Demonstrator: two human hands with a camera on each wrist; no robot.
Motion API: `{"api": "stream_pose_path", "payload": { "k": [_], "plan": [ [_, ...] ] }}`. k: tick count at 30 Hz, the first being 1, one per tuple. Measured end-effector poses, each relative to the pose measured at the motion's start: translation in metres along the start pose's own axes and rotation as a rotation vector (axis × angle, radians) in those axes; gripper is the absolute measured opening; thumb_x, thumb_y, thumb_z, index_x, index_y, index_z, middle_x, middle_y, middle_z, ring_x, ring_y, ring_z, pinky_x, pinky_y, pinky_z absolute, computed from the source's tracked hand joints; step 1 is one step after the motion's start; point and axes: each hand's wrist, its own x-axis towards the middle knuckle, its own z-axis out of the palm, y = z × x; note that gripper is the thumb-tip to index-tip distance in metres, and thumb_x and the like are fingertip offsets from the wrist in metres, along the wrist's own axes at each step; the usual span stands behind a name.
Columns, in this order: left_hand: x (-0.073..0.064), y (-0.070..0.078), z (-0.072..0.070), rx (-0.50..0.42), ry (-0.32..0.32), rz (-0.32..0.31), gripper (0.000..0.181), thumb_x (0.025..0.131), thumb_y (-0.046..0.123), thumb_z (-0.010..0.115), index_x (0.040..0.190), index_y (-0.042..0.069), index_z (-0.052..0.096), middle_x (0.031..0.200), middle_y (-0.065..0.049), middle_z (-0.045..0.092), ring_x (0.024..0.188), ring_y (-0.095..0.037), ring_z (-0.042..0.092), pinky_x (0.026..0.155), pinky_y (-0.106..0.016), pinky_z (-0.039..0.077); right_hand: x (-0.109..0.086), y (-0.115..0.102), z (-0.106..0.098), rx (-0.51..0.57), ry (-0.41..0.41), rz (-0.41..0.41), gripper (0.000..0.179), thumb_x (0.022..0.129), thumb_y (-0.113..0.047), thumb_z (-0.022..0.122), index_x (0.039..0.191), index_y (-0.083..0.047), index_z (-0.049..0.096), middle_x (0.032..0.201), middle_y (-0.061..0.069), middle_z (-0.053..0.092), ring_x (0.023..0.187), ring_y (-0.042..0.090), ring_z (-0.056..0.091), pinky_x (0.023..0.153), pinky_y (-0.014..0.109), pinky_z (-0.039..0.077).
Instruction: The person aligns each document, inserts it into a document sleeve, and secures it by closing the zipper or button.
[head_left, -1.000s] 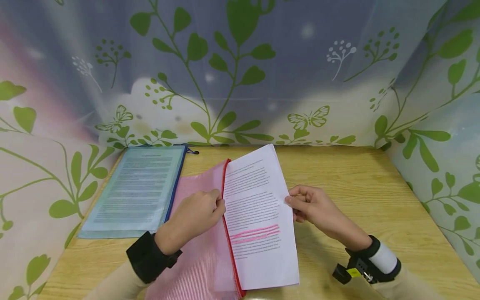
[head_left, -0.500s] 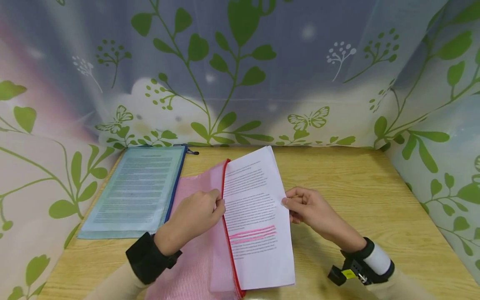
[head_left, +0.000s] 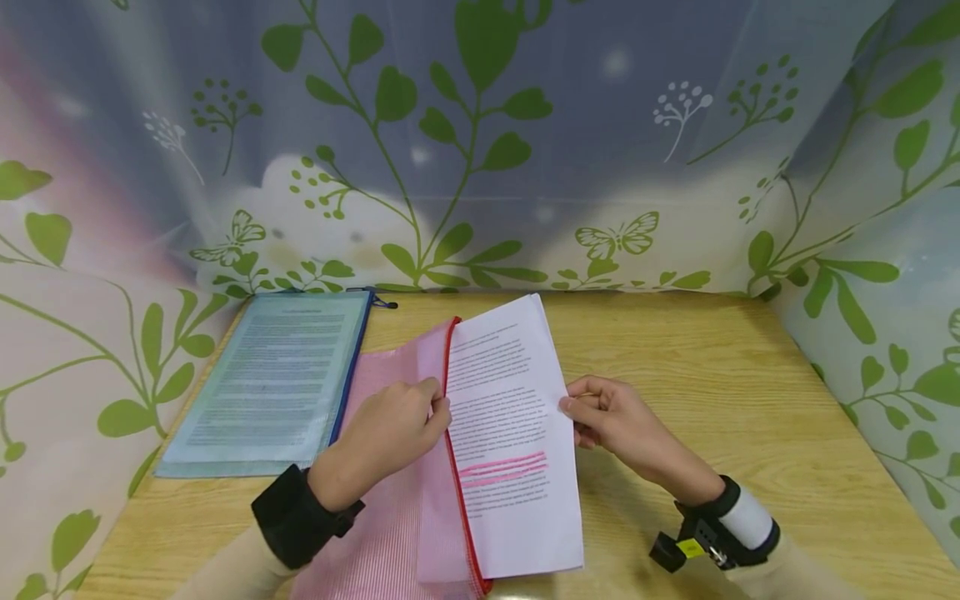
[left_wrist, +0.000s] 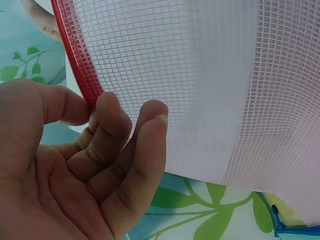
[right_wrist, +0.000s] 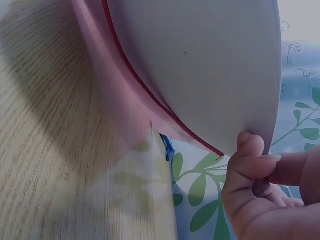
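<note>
A pink mesh zipper pouch (head_left: pixel 382 508) with a red zip edge (head_left: pixel 459 483) lies at the centre front, its mouth facing right. Printed sheets of paper (head_left: pixel 510 517), marked with pink highlighter lines, sit partly inside it and stick out to the right. My left hand (head_left: pixel 397 421) pinches the red-edged opening between thumb and fingers; the left wrist view shows the mesh (left_wrist: pixel 150 55) above those fingers. With thumb and fingertips my right hand (head_left: pixel 615 421) pinches the sheets' right edge. Seen from the right wrist, the blank back of the sheets (right_wrist: pixel 200 65) bows slightly.
A blue-green zipper pouch (head_left: pixel 262 383) with a printed page inside lies at the left, its dark blue zip side close beside the pink pouch. The wooden table (head_left: pixel 690 350) extends to the right. A leaf-patterned curtain (head_left: pixel 570 167) stands behind and along both sides.
My right hand has moved a little to the left with the sheets, which now reach slightly deeper into the pink pouch. The left hand stays in place on the opening.
</note>
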Motion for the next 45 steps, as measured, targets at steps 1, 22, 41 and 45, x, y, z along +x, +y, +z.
{"api": "stream_pose_path", "payload": {
  "k": [1,22,41,45],
  "plan": [
    [0.0,0.0,0.0,0.0,0.002,0.001,0.021,0.094,0.019,0.054,0.074,0.013,0.053,0.053,0.007,0.039,0.043,-0.005,0.038,0.039,-0.019,0.028,0.0,0.0,0.0,0.001,-0.001,0.0,0.029,0.101,-0.019,0.055,0.114,0.007,0.054,0.075,0.009,0.063,0.059,0.015,0.046,0.054,0.024,0.04],
    [0.0,0.001,-0.002,-0.015,-0.016,-0.005,0.022,0.095,0.021,0.053,0.075,0.013,0.054,0.052,0.006,0.037,0.041,-0.005,0.038,0.038,-0.018,0.027,0.005,0.006,0.004,0.004,0.001,0.001,0.028,0.101,-0.018,0.054,0.115,0.006,0.053,0.075,0.007,0.064,0.059,0.015,0.047,0.054,0.023,0.04],
    [0.001,0.002,-0.003,-0.017,0.01,-0.009,0.02,0.094,0.02,0.053,0.076,0.013,0.055,0.052,0.006,0.041,0.041,-0.004,0.038,0.038,-0.019,0.029,0.011,0.015,0.011,0.04,0.002,0.038,0.028,0.101,-0.019,0.055,0.112,0.007,0.054,0.075,0.007,0.064,0.059,0.015,0.046,0.054,0.023,0.04],
    [0.001,0.002,-0.004,-0.019,0.003,-0.014,0.02,0.095,0.021,0.052,0.077,0.013,0.055,0.052,0.007,0.042,0.042,-0.004,0.039,0.039,-0.019,0.03,0.012,0.016,0.014,0.046,-0.008,0.024,0.028,0.101,-0.019,0.055,0.113,0.007,0.054,0.074,0.006,0.063,0.059,0.015,0.047,0.054,0.023,0.04]
  ]
}}
